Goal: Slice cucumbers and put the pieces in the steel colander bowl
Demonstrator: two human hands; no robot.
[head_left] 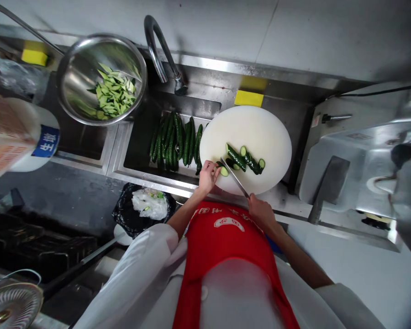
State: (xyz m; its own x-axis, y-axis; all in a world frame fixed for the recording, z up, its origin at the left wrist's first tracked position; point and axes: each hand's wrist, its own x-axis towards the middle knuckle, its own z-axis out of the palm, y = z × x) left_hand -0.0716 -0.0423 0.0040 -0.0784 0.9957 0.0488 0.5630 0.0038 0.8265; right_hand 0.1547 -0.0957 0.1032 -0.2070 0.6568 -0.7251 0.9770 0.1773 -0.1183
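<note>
Left hand (208, 176) at the near-left edge of the round white cutting board (260, 132), fingers curled down onto a cucumber piece (222, 170), pinning it against the board. Right hand (262, 214) just off the board's near rim, grip closed round the handle of a knife (234, 177); blade angled up and left across the board, its tip beside the pinned piece. More cut cucumber chunks (245, 160) in a loose row near the board's middle, some showing pale cut faces. Board resting over the right part of a steel sink (123, 155). Whole cucumbers (173, 141) lying side by side in the sink, just left of the board, below the tap (160, 50). Steel bowl (101, 77) further left, holding pale green cucumber slices (114, 96). Yellow sponge (248, 98) behind the board on the sink ledge. Cleaver (327, 183) lying on the steel bench to the right, well apart from both hands. Black bag (140, 210) with white scraps below the sink. Red apron (226, 246) at bottom centre.
</note>
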